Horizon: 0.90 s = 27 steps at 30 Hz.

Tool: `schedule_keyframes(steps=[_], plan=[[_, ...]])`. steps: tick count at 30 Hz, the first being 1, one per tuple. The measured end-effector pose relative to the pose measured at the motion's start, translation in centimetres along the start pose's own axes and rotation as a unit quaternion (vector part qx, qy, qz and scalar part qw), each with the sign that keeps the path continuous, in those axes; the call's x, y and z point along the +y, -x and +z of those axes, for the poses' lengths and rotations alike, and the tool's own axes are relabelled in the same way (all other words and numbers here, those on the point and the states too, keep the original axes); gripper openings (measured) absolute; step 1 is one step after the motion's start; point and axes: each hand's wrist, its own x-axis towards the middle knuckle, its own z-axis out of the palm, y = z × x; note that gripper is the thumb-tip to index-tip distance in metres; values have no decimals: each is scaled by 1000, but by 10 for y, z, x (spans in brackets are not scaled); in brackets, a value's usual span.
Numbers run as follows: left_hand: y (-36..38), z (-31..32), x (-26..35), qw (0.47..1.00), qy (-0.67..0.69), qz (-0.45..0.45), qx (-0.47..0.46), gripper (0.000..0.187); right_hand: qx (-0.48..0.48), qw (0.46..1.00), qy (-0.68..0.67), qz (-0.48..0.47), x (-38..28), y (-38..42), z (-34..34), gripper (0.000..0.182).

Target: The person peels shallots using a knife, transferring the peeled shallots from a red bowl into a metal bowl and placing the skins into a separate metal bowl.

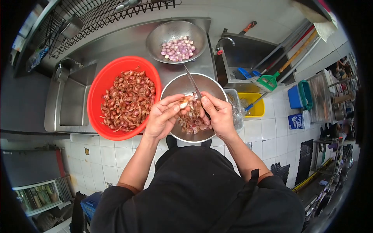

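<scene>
My left hand (166, 115) pinches a small shallot (183, 105), partly peeled with pale flesh showing, between thumb and fingers. In my right hand (218, 112) is a knife (193, 82), its blade pointing up and away from me. Both hands are over a steel bowl (175, 86) with shallot skins (193, 121) in it. To the left, a red basin (99, 83) is heaped with unpeeled shallots (130, 99). Behind the steel bowl, a metal colander-like bowl (153, 37) holds peeled, pinkish-white shallots (178, 49).
A steel sink (72, 99) is at the left, and another basin with a tap (226, 40) stands at the back right. A clear plastic container (236, 105) and a yellow bucket (252, 110) are right of the bowl. A wire rack (105, 15) hangs above.
</scene>
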Motion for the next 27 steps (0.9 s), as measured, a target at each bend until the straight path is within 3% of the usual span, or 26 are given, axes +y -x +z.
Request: schedule_keyframes(steps=[2,6,7,8,10,12,14,18,20,22,25,27], plan=[[-1,-1,-3,997,-54,50,-29,36,21,999,25,-9,10,-3,-2,33],[-1,-2,5,989,-119,90,-2,35,77,997,25,-9,27,-10,-13,33],[0,2,7,985,-142,94,5,36,49,988,147,7,32,-16,-20,36],[1,2,7,985,-142,93,6,36,49,988,146,8,35,-15,-25,36],[1,2,8,982,-164,98,7,38,-39,960,265,81,28,-13,-24,40],[-1,0,6,979,-170,114,16,38,-31,964,247,98,20,-4,-19,42],[-2,1,5,976,-177,128,25,38,-59,987,149,-4,-1,7,-3,46],[-2,8,0,964,-210,156,39,36,-105,978,156,-95,-5,11,12,48],[-2,14,-2,959,-229,160,47,36,-107,946,221,-210,-1,7,16,45],[-4,18,-3,950,-231,201,61,35,-96,949,216,-208,-1,7,19,38],[-4,18,-2,952,-228,198,56,34,-77,942,229,-235,0,9,22,34],[-4,17,-1,954,-225,193,55,34,-71,954,208,-204,0,8,23,31]])
